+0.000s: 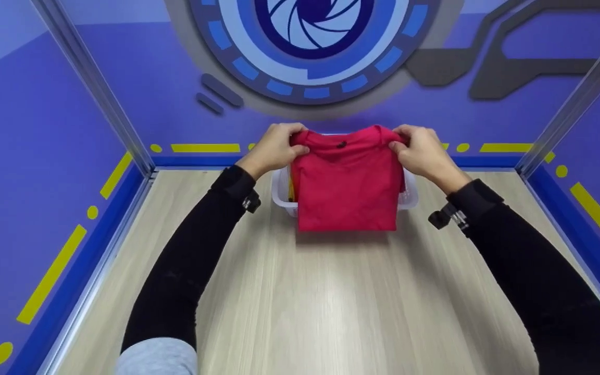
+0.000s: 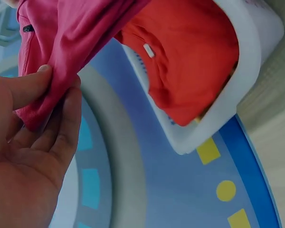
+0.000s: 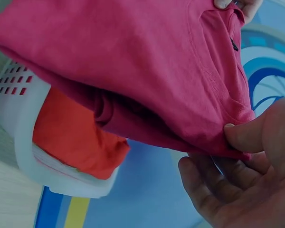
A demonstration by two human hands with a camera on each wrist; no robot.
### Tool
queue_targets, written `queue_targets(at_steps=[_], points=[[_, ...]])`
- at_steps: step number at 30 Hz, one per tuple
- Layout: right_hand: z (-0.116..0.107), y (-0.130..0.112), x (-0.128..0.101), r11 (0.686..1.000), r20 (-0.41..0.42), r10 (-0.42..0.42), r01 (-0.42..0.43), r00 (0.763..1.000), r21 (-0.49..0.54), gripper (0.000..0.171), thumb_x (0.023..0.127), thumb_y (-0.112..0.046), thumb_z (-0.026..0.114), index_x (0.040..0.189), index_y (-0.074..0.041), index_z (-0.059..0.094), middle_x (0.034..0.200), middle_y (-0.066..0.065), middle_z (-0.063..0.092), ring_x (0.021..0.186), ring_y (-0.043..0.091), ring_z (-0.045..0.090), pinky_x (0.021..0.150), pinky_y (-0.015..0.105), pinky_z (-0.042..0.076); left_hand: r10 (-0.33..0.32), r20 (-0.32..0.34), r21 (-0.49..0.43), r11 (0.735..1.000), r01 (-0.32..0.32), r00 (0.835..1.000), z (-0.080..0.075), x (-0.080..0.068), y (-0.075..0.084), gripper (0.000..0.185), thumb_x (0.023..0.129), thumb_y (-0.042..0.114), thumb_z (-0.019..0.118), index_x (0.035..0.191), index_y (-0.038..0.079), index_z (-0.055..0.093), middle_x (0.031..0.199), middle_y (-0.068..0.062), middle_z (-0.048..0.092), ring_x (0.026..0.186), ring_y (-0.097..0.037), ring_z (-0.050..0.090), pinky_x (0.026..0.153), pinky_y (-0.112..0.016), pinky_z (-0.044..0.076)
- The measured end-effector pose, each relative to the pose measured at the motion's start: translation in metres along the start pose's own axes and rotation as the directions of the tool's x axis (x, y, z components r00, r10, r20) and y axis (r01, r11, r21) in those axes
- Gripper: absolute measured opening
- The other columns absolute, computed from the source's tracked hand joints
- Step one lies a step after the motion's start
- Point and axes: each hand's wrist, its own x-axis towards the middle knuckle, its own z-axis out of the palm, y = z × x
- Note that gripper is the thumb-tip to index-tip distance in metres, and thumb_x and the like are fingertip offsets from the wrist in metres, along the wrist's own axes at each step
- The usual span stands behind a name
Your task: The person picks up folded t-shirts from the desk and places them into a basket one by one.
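Observation:
A folded red T-shirt [image 1: 348, 192] hangs from both hands in front of and over a white plastic basket [image 1: 280, 195]. My left hand [image 1: 277, 147] pinches its upper left corner between thumb and fingers. At the opposite upper corner, the right hand [image 1: 424, 153] pinches the cloth the same way. The neckline with a small dark label runs between the hands. Inside the basket, an orange-red garment [image 2: 185, 57] with a small white tag shows in the left wrist view. Under that garment, a pale layered edge [image 3: 57, 159] appears in the right wrist view.
The basket stands on a wood-grain table [image 1: 326, 307] near the blue back wall [image 1: 175, 104]. Side walls [image 1: 34, 172] with metal corner posts [image 1: 99, 94] bound the table left and right. Each wrist wears a black band with a small camera [image 1: 250, 201].

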Motion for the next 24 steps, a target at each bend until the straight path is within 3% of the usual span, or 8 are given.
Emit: queue_targets(at_steps=[9,17,24], points=[[0.021,0.018,0.034,0.997,0.021,0.048,-0.046,0.999,-0.057,0.029,0.106,-0.013,0.061,0.128,0.001,0.075,0.114,0.025,0.076,0.103,0.037,0.067,0.088,0.043,0.051,-0.107,-0.015,0.042,0.993,0.107,0.994,0.016,0.027,-0.014,0.026,0.105,0.009,0.073,0.131,0.006,0.074,0.124,-0.014,0.076,0.111,-0.024,0.067,0.099,-0.035,0.053],[0.042,0.035,0.053,0.992,0.112,0.096,-0.085,0.989,-0.095,0.037,0.106,-0.012,0.058,0.135,0.007,0.071,0.125,0.032,0.073,0.115,0.043,0.066,0.103,0.055,0.054,-0.182,0.007,0.119,0.976,0.18,0.983,0.031,0.045,-0.026,0.034,0.104,0.006,0.071,0.138,0.005,0.074,0.138,-0.016,0.075,0.127,-0.027,0.067,0.113,-0.041,0.052],[0.056,0.047,0.062,0.985,0.169,0.114,-0.089,0.979,-0.148,0.034,0.104,-0.012,0.057,0.127,0.008,0.072,0.126,0.034,0.073,0.122,0.048,0.065,0.109,0.058,0.053,-0.314,0.064,0.198,0.934,0.296,0.947,0.047,0.056,-0.037,0.048,0.105,0.009,0.067,0.152,0.011,0.066,0.156,-0.016,0.065,0.149,-0.031,0.058,0.125,-0.048,0.047]])
